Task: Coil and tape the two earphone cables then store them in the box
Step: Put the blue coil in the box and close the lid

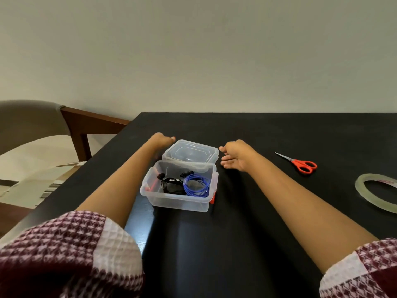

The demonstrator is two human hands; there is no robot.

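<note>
**Right hand** [234,157]: fingers straight and loosely spread, holding nothing. It was just beside the right end of the lid, and contact could not be made out.

**Left hand** [162,139]: at the far left corner of the lid. The fingers were mostly hidden behind the wrist, with one red-painted nail showing. Whether it gripped anything could not be told.

**Clear plastic lid** [190,154]: between the two hands. It was rectangular with cut corners and a raised rim, glossy, and lay against the far rim of the box.

**Clear rectangular plastic box** [178,201]: nearer the person than both hands, between the forearms, open-topped. It had smooth translucent walls and a red latch at each short end.

**Thin blue earphone cable** [196,186]: inside the box on the right-hand side, wound in a round, glossy coil.

**Black earphone cable** [171,187]: inside the box, left of the blue coil and touching it, bunched in a darker, matte bundle with the earbuds on top.

**Red-handled scissors** [300,164]: right of the right hand and apart from it, with steel blades closed and lying flat.

**Roll of clear adhesive tape** [373,192]: farther right than the scissors, a flat ring cut off by the frame edge.

**Black table** [257,222]: a smooth surface with a faint sheen, under everything listed.

**Maroon-and-white sleeves** [64,244]: waffle-textured check fabric on both upper arms.

**Chair** [32,121]: beyond the left hand and off the table's edge, with a beige padded back and a brown wooden frame.
</note>
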